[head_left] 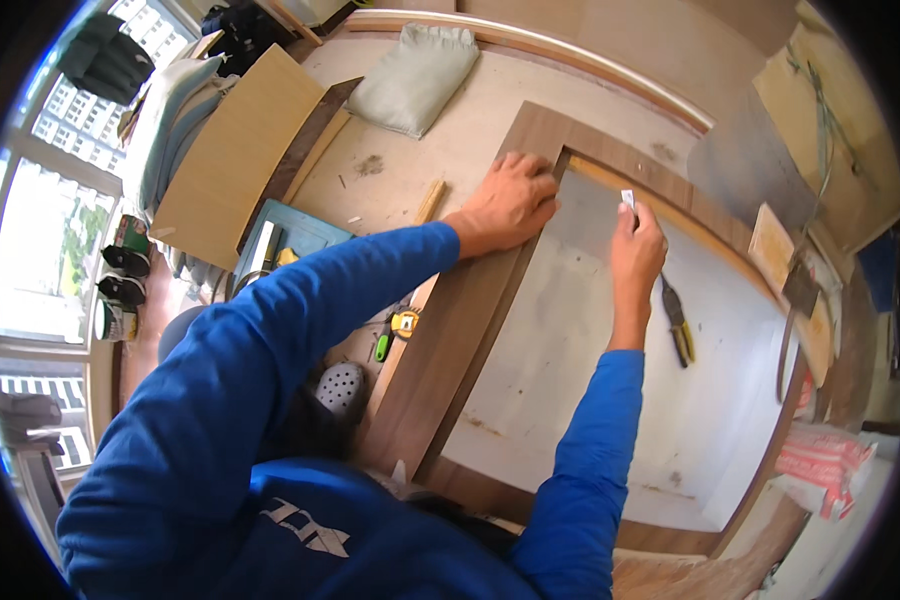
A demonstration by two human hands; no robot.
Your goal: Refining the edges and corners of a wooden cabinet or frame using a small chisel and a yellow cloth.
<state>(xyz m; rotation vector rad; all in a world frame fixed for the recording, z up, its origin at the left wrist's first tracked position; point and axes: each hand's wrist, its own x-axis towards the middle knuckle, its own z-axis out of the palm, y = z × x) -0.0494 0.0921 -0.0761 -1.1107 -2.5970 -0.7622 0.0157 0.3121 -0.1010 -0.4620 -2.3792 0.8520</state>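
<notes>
A brown wood-grain frame (440,375) lies tilted across the floor before me, around a pale inner panel (560,350). My left hand (510,205) rests on its far left part, fingers bent over the inner edge. Above the opening, near the far rail, my right hand (638,250) is closed around a small slim tool (628,198) with a whitish flat tip. Most of that tool is hidden in the fingers, so its kind cannot be made out. Pliers (678,320) with yellow and black handles lie on the panel, just below my right hand.
Left of the frame are a yellow tape measure (406,322), a green-handled tool (383,345) and a blue case (305,235). A grey sack (415,80) lies at the back. Boards (240,150) lean at the left; a red-and-white bag (820,465) sits at the right.
</notes>
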